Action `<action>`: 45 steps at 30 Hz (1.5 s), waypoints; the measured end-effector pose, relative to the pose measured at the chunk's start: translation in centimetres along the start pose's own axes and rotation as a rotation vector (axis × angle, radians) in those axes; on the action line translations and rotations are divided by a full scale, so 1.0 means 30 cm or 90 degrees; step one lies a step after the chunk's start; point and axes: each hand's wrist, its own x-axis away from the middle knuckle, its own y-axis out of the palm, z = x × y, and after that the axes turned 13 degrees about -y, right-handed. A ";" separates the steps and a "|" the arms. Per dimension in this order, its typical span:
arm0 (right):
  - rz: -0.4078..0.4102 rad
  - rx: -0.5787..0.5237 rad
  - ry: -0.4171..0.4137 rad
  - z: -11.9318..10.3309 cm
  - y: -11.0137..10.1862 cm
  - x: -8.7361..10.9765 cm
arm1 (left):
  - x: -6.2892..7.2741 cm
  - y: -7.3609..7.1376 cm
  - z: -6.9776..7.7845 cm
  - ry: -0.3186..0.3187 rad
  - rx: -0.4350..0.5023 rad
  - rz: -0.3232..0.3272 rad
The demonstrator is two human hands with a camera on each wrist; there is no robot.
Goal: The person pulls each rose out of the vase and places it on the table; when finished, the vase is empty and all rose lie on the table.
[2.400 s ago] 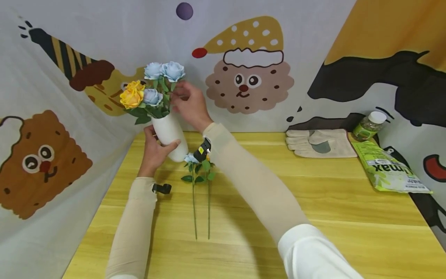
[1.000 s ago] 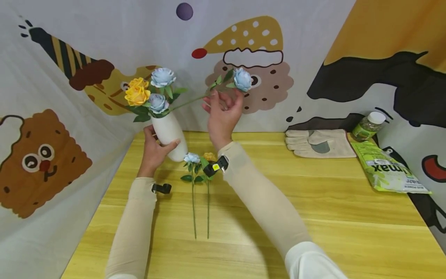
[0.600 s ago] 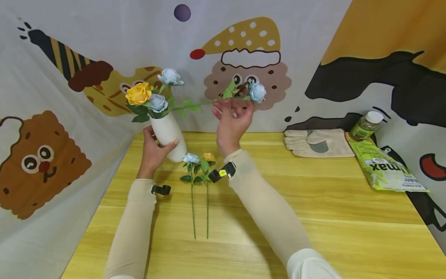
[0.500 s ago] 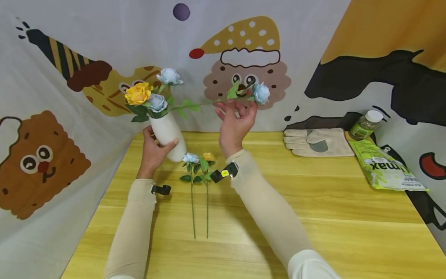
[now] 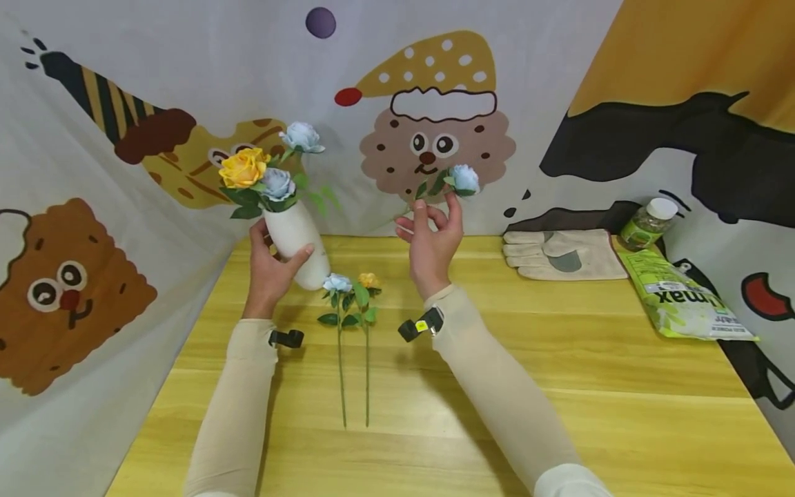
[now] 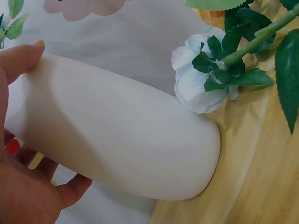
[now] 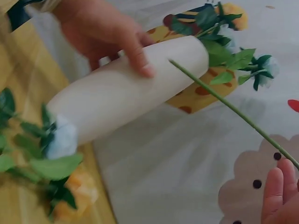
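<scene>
My left hand (image 5: 270,276) grips a white vase (image 5: 297,241), leaning it on the table, thumb across its side. A yellow rose (image 5: 243,168) and two pale blue roses (image 5: 301,137) with green leaves stick out of the vase's mouth. To the right, my right hand (image 5: 435,245) pinches a pale blue rose (image 5: 464,179) just below its bloom. In the right wrist view that rose's bare green stem (image 7: 233,109) points toward the vase, its cut end overlapping the vase's side. A blue rose (image 5: 337,282) and a yellow rose (image 5: 369,280) lie on the table near the vase's base.
The wooden table (image 5: 497,414) meets a printed cloth backdrop (image 5: 546,55) behind and at both sides. At the back right lie a work glove (image 5: 565,255), a lidded jar (image 5: 649,224) and a green-and-white bag (image 5: 686,297).
My right hand has drawn a blue rose out of the vase and carried it to the right, then slightly lower. My left hand keeps its hold on the vase.
</scene>
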 end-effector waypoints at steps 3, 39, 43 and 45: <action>-0.043 0.037 0.022 0.008 -0.036 0.018 | 0.003 -0.004 0.003 0.010 0.001 0.005; -0.504 0.328 0.456 0.121 -0.323 0.172 | -0.007 -0.006 0.000 0.003 0.002 0.013; -0.518 0.335 0.464 0.132 -0.327 0.179 | 0.019 0.002 0.040 -0.008 0.002 0.010; -0.519 0.340 0.466 0.132 -0.327 0.181 | 0.033 0.005 0.061 -0.012 0.004 0.006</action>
